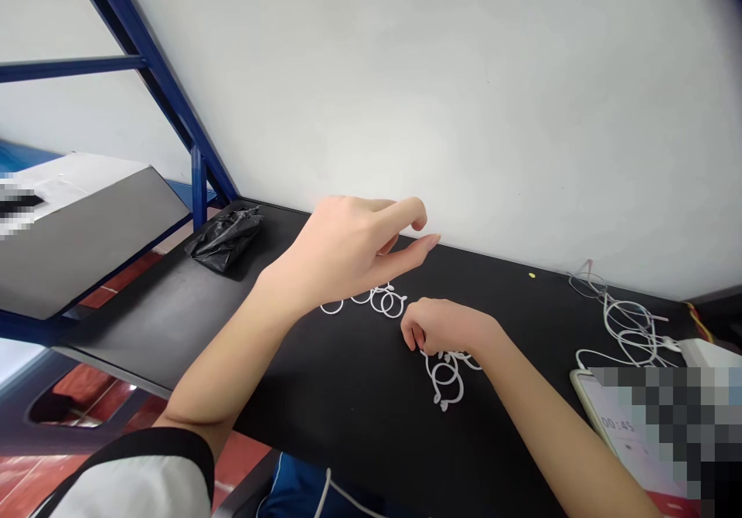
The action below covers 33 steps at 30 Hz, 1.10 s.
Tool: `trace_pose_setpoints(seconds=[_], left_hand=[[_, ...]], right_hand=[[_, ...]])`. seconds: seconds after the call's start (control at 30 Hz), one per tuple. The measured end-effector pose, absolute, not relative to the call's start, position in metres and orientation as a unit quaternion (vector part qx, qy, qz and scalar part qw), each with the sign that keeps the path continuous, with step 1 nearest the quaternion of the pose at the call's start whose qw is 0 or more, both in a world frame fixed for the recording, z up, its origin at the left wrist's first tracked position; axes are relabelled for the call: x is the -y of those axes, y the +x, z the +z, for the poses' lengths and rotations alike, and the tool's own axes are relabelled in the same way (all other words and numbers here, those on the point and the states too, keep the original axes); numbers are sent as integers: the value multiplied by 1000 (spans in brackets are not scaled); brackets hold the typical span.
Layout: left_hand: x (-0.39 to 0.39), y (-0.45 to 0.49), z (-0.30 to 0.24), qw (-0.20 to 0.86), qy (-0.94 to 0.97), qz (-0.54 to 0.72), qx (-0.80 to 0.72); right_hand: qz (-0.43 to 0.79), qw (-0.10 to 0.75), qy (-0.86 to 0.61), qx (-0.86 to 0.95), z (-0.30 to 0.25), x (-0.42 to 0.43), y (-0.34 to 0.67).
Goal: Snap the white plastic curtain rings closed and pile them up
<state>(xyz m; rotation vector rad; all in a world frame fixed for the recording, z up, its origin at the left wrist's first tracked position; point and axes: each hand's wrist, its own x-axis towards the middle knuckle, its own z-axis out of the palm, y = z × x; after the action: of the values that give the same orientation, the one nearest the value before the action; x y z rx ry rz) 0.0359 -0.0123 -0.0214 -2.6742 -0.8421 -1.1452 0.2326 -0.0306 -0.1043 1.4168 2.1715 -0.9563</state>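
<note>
Two loose groups of thin white plastic rings lie on a black tabletop point(325, 425). My left hand point(348, 247) hovers above the farther group point(382, 302), its thumb and fingers apart and nothing in them. My right hand point(444, 328) sits lower, its fingers curled down at the top of the nearer group point(445, 379). Those fingertips are partly hidden, so I cannot tell whether they pinch a ring. Some rings in both groups overlap, and a few have small tabs.
A tangle of white cable point(626, 328) lies at the right, beside a phone point(608, 417) showing a timer. A black plastic bag point(225, 238) lies at the far left of the tabletop. A white wall point(464, 100) borders the far edge, and a blue metal frame point(156, 77) rises at the left.
</note>
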Motion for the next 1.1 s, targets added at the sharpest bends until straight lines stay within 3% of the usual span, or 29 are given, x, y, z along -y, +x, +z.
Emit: trace_pose_setpoints(seconds=[0.23, 0.5, 0.9, 1.1], left_hand=[[13, 37, -21, 55, -882, -380, 273], [14, 36, -20, 45, -892, -370, 257], [14, 36, -20, 45, -901, -360, 237], [14, 40, -23, 38, -907, -340, 245]], right_hand=[[-385, 121, 472, -784, -110, 24, 235], [-439, -28, 418, -795, -67, 19, 258], [-458, -32, 441, -771, -59, 16, 282], [-464, -85, 470, -746, -48, 18, 296]])
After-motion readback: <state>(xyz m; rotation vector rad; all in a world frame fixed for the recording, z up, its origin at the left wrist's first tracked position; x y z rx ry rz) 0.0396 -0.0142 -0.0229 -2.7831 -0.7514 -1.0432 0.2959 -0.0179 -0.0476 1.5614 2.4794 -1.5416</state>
